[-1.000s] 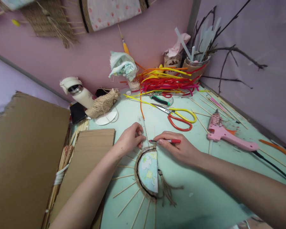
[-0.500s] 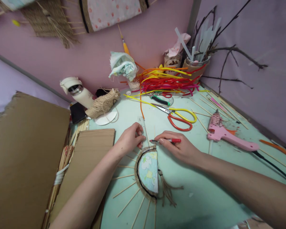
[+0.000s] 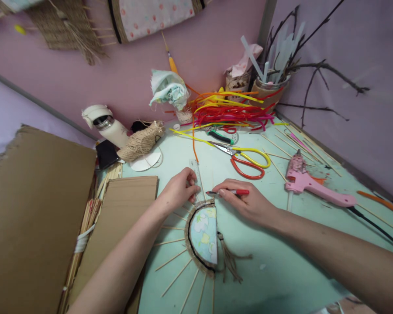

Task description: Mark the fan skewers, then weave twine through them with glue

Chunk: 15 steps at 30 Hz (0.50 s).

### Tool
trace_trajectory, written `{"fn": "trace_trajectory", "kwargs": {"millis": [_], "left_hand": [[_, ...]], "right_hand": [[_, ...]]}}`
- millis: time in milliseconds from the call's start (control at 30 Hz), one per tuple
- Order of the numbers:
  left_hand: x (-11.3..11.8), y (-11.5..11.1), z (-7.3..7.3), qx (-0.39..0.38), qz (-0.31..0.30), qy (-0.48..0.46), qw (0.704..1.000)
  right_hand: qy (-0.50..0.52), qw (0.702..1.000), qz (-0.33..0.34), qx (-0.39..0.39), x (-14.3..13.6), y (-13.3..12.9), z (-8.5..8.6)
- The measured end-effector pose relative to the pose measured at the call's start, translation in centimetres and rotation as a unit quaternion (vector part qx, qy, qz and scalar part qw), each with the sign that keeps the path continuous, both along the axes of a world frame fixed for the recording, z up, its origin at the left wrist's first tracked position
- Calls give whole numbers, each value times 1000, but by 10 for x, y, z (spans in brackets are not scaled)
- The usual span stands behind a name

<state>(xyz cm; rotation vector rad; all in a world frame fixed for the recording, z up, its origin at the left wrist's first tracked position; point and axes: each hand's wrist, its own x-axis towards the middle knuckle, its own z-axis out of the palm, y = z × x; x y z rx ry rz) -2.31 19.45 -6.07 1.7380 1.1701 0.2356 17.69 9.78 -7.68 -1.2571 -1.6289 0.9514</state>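
My right hand [image 3: 244,201] grips a red pen [image 3: 241,192], whose tip points left towards a thin wooden stick [image 3: 201,181]. My left hand [image 3: 182,187] has its fingers curled on a clear ruler [image 3: 193,165] that lies along that stick. Just below both hands is a half-round craft piece [image 3: 203,237], flat on the table, with flowered cloth inside a twine and black border. Thin sticks [image 3: 173,260] fan out from its curved edge, and a twine tassel [image 3: 229,261] hangs off its straight side.
Yellow-and-red scissors [image 3: 249,162] lie beyond my hands, with a pink glue gun [image 3: 317,187] to the right. Cardboard [image 3: 118,218] is at the left. Behind stand a twine bundle [image 3: 142,141], a white bottle [image 3: 113,131], coloured pipe cleaners [image 3: 232,114] and a jar with branches [image 3: 271,87].
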Motion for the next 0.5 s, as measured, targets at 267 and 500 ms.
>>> {"fn": "trace_trajectory", "kwargs": {"millis": [267, 500], "left_hand": [[2, -1, 2, 1, 3, 9, 1000], [0, 0, 0, 5, 1, 6, 1000]], "right_hand": [[2, 1000, 5, -5, -1, 1, 1], [5, 1000, 10, -1, 0, 1, -2]]}}
